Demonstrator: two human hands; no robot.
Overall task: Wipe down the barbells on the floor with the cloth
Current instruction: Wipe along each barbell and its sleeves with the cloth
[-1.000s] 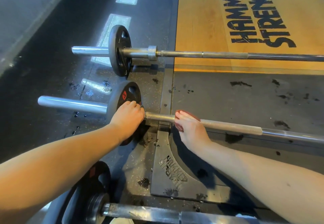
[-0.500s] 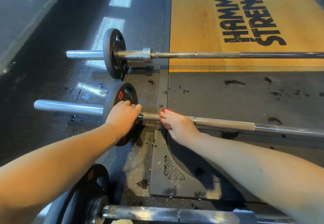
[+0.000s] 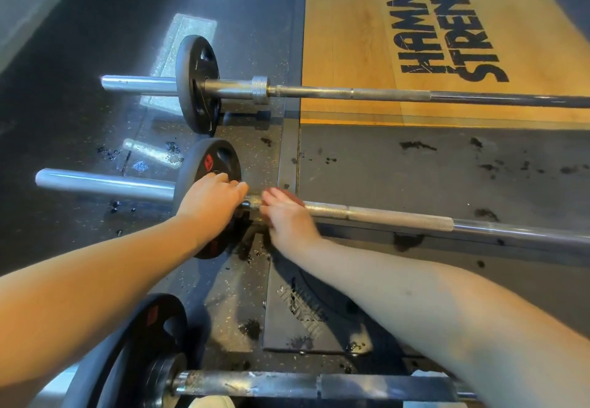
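Note:
Three barbells lie on the floor. On the middle barbell [image 3: 399, 217], my left hand [image 3: 209, 205] curls over the bar right beside its black plate [image 3: 209, 160]. My right hand [image 3: 284, 216] is blurred. It presses a dark red cloth [image 3: 291, 194] around the bar's shaft, a finger's width from my left hand. Most of the cloth is hidden under my fingers. The far barbell [image 3: 351, 92] rests along the wooden platform's edge, and the near barbell [image 3: 255, 385] lies at the bottom of the view.
A wooden platform [image 3: 351, 24] with black lettering fills the upper right. Dark wet spots dot the rubber mat [image 3: 415, 168] between the bars. A black metal base plate [image 3: 287, 328] sits below my right forearm. Black plates stand on the far barbell [image 3: 198, 85] and near barbell [image 3: 140, 343].
My right hand has slid left along the middle bar with the cloth, from well clear of my left hand to almost touching it. My left hand stays at the plate.

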